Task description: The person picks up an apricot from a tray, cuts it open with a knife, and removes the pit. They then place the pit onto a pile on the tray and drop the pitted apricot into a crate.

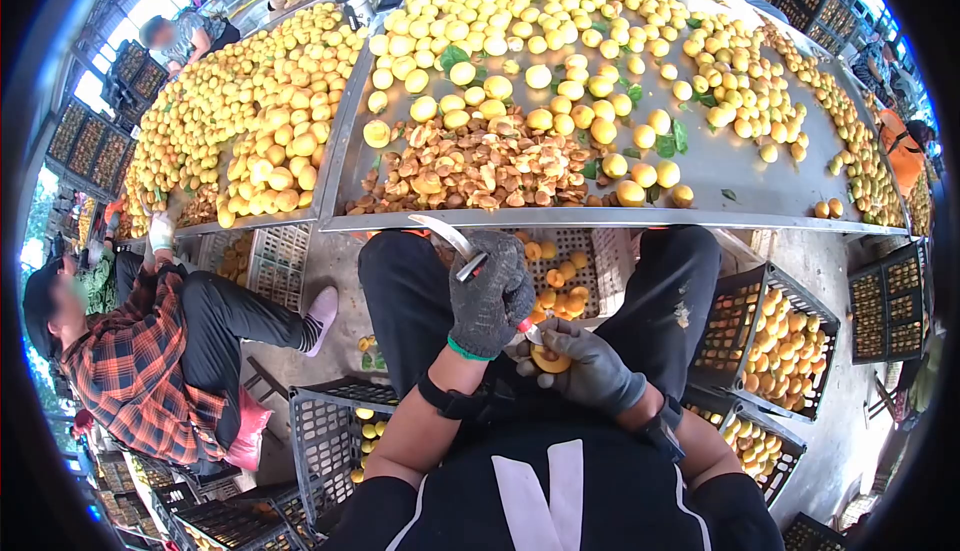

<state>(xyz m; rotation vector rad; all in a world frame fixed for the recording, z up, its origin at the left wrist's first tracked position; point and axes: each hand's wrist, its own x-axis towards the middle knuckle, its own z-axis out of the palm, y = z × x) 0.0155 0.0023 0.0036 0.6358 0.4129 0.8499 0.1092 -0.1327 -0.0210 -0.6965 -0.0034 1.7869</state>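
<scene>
My left hand [488, 291], in a dark grey knit glove with a green cuff, is closed around a knife [447, 235]. Its curved blade points up and left out of the fist. Below the fist shows a red piece with a bit of metal, close to the fruit. My right hand [590, 366], in a grey glove, pinches a cut yellow-orange apricot [548, 358], its opened face showing. Both hands are over my lap, close together. Beneath them, between my knees, a crate [600, 269] holds orange fruit pieces.
The metal table [760, 183] ahead bears many whole apricots [440, 36] and a pile of brownish cut scraps [480, 163]. Fruit-filled black crates [722, 336] stand at right, another crate [325, 441] at lower left. A person in a plaid shirt [150, 381] sits at left.
</scene>
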